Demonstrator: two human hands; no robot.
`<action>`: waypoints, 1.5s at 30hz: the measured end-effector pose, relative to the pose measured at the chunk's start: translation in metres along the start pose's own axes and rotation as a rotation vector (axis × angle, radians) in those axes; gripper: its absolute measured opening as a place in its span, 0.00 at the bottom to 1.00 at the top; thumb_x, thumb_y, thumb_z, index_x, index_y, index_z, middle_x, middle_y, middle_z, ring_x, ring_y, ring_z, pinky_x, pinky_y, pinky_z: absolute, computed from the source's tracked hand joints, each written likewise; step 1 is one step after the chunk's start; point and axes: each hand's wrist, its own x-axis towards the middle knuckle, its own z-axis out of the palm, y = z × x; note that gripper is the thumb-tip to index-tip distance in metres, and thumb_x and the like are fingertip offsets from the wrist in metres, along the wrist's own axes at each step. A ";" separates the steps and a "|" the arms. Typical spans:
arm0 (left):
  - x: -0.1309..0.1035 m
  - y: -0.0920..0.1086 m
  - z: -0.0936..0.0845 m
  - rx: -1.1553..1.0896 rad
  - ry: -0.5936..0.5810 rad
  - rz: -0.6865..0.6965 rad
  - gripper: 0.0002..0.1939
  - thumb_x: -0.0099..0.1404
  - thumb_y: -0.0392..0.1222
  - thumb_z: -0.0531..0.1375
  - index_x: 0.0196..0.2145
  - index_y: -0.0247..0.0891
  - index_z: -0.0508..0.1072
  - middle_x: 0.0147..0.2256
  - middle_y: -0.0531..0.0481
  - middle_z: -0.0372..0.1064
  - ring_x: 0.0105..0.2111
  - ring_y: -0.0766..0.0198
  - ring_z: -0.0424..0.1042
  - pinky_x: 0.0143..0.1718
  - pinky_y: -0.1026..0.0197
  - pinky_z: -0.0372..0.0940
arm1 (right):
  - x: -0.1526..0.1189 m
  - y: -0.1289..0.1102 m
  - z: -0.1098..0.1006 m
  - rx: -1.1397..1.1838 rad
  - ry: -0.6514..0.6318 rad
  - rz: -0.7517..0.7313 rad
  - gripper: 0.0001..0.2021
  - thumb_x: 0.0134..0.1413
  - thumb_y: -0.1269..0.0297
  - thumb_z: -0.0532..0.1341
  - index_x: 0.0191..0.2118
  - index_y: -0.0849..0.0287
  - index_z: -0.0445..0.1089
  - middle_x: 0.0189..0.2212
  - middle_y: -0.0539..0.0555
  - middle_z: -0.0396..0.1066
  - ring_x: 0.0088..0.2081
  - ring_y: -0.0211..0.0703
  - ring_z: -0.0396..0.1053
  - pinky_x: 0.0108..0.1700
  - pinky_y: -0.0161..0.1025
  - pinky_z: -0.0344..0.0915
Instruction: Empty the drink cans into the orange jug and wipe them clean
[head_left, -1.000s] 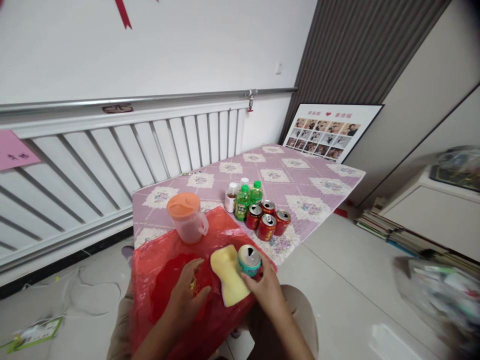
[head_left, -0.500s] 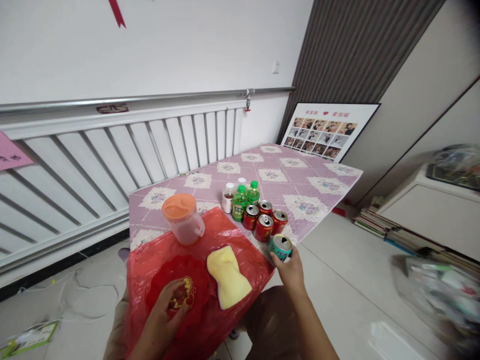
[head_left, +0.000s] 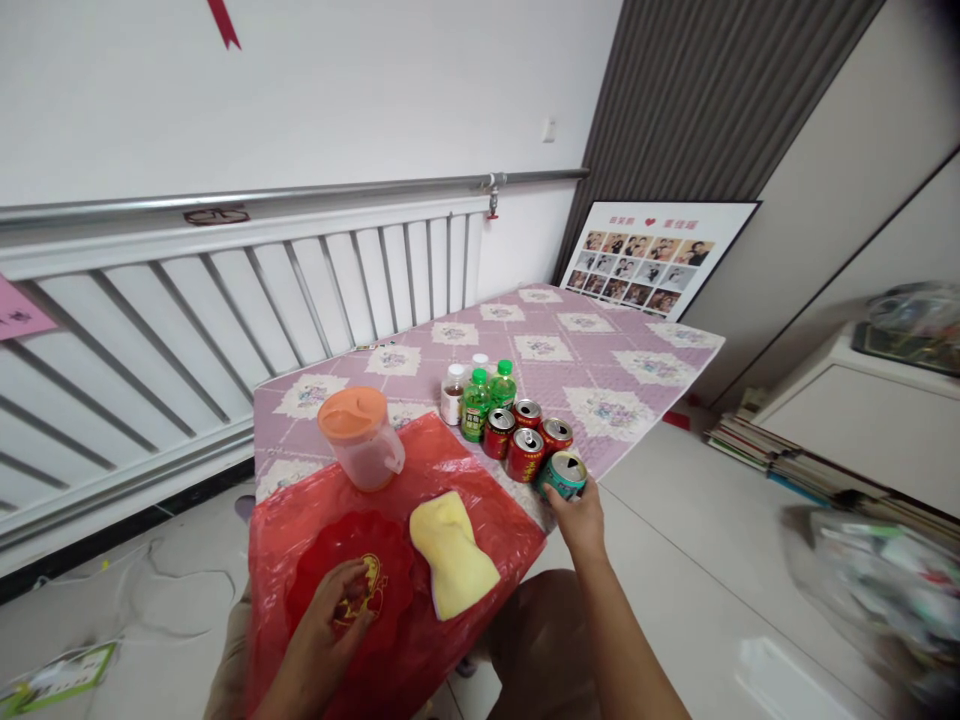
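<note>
My right hand (head_left: pixel 581 518) grips a teal drink can (head_left: pixel 561 474) and holds it against the table's near right edge, right beside three red cans (head_left: pixel 525 442). My left hand (head_left: pixel 330 620) rests with fingers bent on a red plastic plate (head_left: pixel 352 585) that lies on a red plastic sheet (head_left: pixel 450 465). A yellow sponge cloth (head_left: pixel 452 552) lies on the sheet between my two hands.
A clear jug with an orange lid (head_left: pixel 360 440) stands on the floral purple tablecloth (head_left: pixel 600 375). Green bottles (head_left: pixel 484 400) and a small jar (head_left: pixel 452 393) stand behind the cans. A photo board (head_left: pixel 649 260) leans at the far end. Books (head_left: pixel 765 450) lie on the floor.
My right hand carried the teal can from beside the yellow cloth out to the right, next to the red cans. My left hand slid back onto the red plate.
</note>
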 end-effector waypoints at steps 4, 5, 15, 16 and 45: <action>0.000 -0.001 0.000 -0.007 0.003 -0.003 0.23 0.58 0.50 0.63 0.50 0.41 0.75 0.53 0.40 0.73 0.47 0.52 0.77 0.48 0.51 0.75 | -0.005 -0.004 -0.002 -0.005 0.002 0.009 0.37 0.36 0.46 0.65 0.53 0.63 0.67 0.47 0.65 0.75 0.47 0.59 0.73 0.51 0.53 0.67; 0.000 -0.001 0.000 0.001 0.007 0.001 0.22 0.58 0.50 0.63 0.50 0.41 0.75 0.53 0.40 0.73 0.47 0.52 0.77 0.49 0.50 0.75 | -0.006 -0.006 -0.004 -0.007 0.002 0.009 0.37 0.36 0.46 0.65 0.53 0.63 0.67 0.46 0.64 0.75 0.47 0.59 0.73 0.51 0.52 0.67; 0.001 0.010 0.026 0.264 -0.162 0.186 0.22 0.61 0.41 0.59 0.54 0.44 0.73 0.56 0.42 0.72 0.59 0.47 0.69 0.62 0.42 0.64 | -0.062 -0.042 -0.012 0.022 -0.197 -0.080 0.36 0.40 0.47 0.67 0.56 0.59 0.67 0.46 0.60 0.76 0.42 0.54 0.74 0.45 0.49 0.72; 0.000 0.016 0.035 0.315 -0.236 0.234 0.24 0.61 0.40 0.59 0.56 0.45 0.72 0.58 0.42 0.71 0.60 0.48 0.68 0.63 0.43 0.63 | -0.070 -0.047 -0.008 0.041 -0.236 -0.091 0.36 0.40 0.47 0.67 0.56 0.60 0.67 0.46 0.61 0.76 0.42 0.54 0.74 0.45 0.49 0.72; 0.002 0.022 0.113 0.669 -0.682 0.318 0.37 0.62 0.32 0.56 0.68 0.29 0.54 0.68 0.33 0.52 0.69 0.44 0.49 0.70 0.43 0.50 | -0.127 -0.062 0.077 0.063 -0.492 -0.328 0.35 0.40 0.67 0.71 0.59 0.61 0.66 0.55 0.63 0.73 0.57 0.57 0.69 0.60 0.53 0.64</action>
